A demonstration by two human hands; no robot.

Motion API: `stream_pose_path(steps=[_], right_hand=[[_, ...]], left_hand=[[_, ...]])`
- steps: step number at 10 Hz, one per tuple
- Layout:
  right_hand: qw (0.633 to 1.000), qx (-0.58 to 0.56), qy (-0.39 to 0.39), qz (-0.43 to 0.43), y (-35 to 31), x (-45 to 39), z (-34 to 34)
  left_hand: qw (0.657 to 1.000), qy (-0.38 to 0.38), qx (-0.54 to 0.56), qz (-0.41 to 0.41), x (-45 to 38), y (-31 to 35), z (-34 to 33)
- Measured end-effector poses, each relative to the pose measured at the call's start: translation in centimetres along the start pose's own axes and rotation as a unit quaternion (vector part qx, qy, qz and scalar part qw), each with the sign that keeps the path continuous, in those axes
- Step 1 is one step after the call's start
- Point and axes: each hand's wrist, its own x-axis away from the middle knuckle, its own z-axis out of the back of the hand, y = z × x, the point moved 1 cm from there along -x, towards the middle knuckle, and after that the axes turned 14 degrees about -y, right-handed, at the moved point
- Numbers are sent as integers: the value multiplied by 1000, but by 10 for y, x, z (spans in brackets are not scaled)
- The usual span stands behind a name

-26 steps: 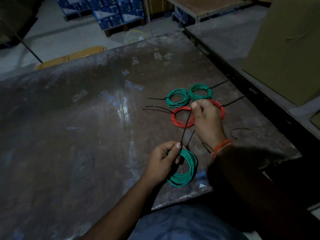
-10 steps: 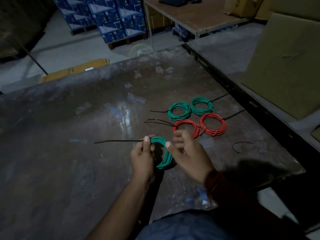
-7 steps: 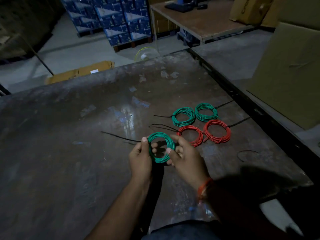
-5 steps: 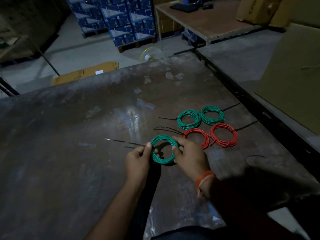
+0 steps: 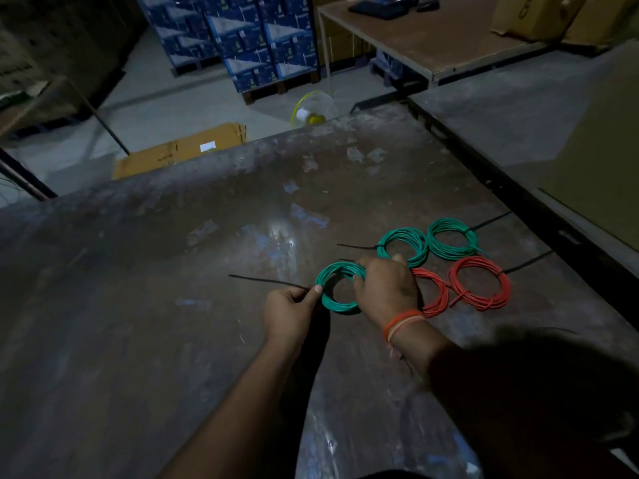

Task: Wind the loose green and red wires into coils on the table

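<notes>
Hands (image 5: 385, 288) grip green coil (image 5: 337, 302) — three green, two red.

The right hand (image 5: 385, 288) lies over the right side of the nearest green coil (image 5: 337, 288), so that part of the ring is hidden, and the fingertips go under the palm where I cannot see how they hold it. The same hand and its wrist cover the left half of the near red coil (image 5: 434, 293). The left hand (image 5: 290, 311) closes around the end of a thin black tie (image 5: 266, 281); where the tie meets the coil is not visible. The right sleeve (image 5: 539, 402) is a dark shape cut by the lower edge. The print on the blue cartons (image 5: 249, 39) is too small to read.
</notes>
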Motion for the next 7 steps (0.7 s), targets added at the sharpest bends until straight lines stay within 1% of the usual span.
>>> stream_pose_path(steps=[1,2,3,4,5,6,7], right_hand=[[999,25,26,-4,6,-16,-9],[998,49,46,-20,12,-26,-15],[996,83,27,-13,17,-27,-21],[998,61,33,-9,24,-26,-24],[999,43,20,-7,24,-26,-21],[999,40,27,4,26,-26,-18],[999,16,44,-14,27,-22,-14]], left_hand=[[999,-23,38,20,-15,4,-6],[999,-3,-41,32,-26,9,-10],[980,29,-188,54,-26,15,-5],[979,-13,-190,69,-21,15,-1],[990,-51,-103,80,-10,16,2],[993,-63,-59,78,0,20,2],[994,-67,-52,72,5,17,3]])
